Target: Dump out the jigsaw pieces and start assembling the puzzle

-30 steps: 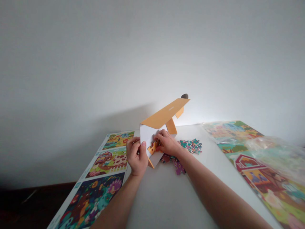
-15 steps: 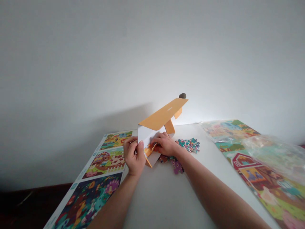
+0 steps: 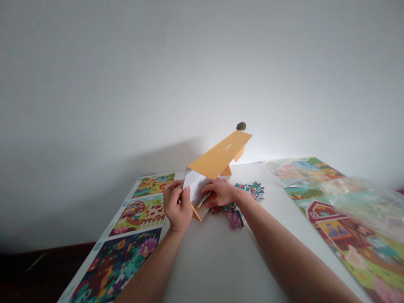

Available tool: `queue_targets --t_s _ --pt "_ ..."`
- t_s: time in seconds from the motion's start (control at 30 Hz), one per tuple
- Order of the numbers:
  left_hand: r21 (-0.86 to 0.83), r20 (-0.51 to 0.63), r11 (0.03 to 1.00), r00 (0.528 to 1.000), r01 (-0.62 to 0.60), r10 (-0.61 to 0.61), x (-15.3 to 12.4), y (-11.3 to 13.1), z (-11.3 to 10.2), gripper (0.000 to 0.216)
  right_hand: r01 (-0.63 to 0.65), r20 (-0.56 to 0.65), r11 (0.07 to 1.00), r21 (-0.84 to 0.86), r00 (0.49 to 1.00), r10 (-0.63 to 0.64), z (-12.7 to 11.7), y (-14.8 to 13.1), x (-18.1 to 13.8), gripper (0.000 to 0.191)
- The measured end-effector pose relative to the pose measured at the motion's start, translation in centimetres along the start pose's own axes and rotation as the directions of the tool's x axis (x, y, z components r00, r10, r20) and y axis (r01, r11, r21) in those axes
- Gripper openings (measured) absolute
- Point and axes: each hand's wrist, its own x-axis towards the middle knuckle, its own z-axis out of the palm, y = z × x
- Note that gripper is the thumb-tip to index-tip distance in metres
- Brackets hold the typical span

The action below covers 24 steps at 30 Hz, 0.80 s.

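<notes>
My left hand (image 3: 177,206) grips the near left edge of an orange and white cardboard box (image 3: 194,183), thumb on its white side. The box lies tilted with its orange lid flap (image 3: 222,153) raised over the opening. At that opening is my right hand (image 3: 221,192), its fingers closed around puzzle pieces (image 3: 205,198); how many I cannot tell. The deeper inside of the box is hidden. Beneath and beyond my right wrist lies a heap of teal, purple and brown jigsaw pieces (image 3: 252,190), with a purple piece (image 3: 235,219) at its near end.
On the left a sheet with three animal pictures (image 3: 139,214) lies along the white table (image 3: 202,261). Farm picture boards (image 3: 344,235) are on the right, partly under clear plastic wrapping (image 3: 362,202). Behind the table stands a pale wall (image 3: 202,75) with a dark round spot (image 3: 241,126).
My right hand has shifted slightly, and puzzle pieces now show in its fingers. The orange flap has swung a little to the right and lower. My left hand keeps its hold.
</notes>
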Motion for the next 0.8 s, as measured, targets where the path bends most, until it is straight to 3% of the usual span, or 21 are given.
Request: queue_targets --t_s 0.13,0.27,0.8 --pt "0.012 0.004 1.0 1.0 -0.003 0.003 0.0 0.0 0.0 0.01 0.001 0.091 0.999 -0.035 0.996 0.002 -0.5 -0.1 0.1 0.031" --pt "0.004 0.003 1.0 1.0 -0.002 0.002 0.0 0.0 0.0 0.01 0.001 0.099 0.999 -0.052 0.995 0.004 -0.5 -0.2 0.3 0.03" --pt "-0.008 -0.001 1.0 1.0 -0.011 0.011 0.1 0.1 0.1 0.01 0.049 -0.146 0.998 -0.042 0.988 -0.054 2.1 0.7 1.2 0.024"
